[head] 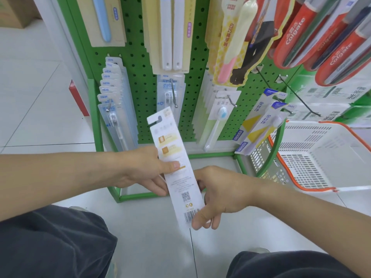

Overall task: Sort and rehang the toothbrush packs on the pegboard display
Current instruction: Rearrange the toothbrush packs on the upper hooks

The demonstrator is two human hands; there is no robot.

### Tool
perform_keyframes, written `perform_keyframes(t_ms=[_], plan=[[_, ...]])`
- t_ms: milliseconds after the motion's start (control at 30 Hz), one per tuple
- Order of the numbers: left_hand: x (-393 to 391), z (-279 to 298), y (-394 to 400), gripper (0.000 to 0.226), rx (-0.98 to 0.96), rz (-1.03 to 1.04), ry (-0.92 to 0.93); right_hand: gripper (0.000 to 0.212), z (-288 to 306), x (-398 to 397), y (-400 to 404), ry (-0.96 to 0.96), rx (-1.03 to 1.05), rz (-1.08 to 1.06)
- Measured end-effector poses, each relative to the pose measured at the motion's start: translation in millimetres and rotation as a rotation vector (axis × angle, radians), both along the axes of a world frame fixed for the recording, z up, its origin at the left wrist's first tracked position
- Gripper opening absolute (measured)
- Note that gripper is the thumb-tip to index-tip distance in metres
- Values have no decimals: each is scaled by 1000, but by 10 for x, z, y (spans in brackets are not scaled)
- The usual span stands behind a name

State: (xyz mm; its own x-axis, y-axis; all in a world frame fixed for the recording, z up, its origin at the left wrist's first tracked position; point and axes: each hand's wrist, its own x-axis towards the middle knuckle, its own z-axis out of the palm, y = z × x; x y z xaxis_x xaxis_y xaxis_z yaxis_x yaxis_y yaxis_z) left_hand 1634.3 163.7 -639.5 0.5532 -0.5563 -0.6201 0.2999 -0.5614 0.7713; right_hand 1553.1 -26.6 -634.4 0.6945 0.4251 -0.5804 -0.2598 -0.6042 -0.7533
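Note:
Both hands hold one white toothbrush pack (176, 173), back side up, showing a barcode and QR code, tilted with its hang hole toward the green pegboard (144, 63). My left hand (144, 169) pinches its middle with the thumb on top. My right hand (216, 195) grips its lower end near the barcode. On the pegboard's bottom row hang blue-white packs (114, 101), a second blue-white group (170, 93), pale green packs (218, 115) and yellow-blue packs (261, 121). An empty hook (301, 99) sticks out at right.
A white plastic basket (313, 157) with orange handles stands on the floor to the right of the rack. Red Colgate packs (321, 37) hang at upper right. The rack's green base frame (140, 195) lies just beyond my hands. My knees fill the bottom of the view.

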Motion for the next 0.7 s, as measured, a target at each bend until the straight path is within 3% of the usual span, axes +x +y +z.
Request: perform_keyframes(t_ms=[167, 233, 300, 367, 433, 600, 700], plan=[[-95, 71, 12, 30, 29, -100, 217, 42, -92, -108, 166, -143, -182, 65], [-119, 61, 1, 38, 25, -41, 232, 39, -200, -154, 259, -245, -251, 100], [-120, 26, -15, 37, 40, 62, 221, 52, -291, -177, 349, -351, -305, 124], [-121, 23, -15, 21, 66, 82, 215, 63, -323, -166, 403, -395, -322, 130], [-110, 16, -11, 14, 73, 89, 191, 60, -317, -132, 389, -337, -258, 51], [-80, -9, -8, 19, 40, 97, 43, 38, -351, 26, 189, -231, -17, -391], [-55, 44, 29, 18, 27, 58, 2, 37, -319, 80, 125, -240, 71, -459]])
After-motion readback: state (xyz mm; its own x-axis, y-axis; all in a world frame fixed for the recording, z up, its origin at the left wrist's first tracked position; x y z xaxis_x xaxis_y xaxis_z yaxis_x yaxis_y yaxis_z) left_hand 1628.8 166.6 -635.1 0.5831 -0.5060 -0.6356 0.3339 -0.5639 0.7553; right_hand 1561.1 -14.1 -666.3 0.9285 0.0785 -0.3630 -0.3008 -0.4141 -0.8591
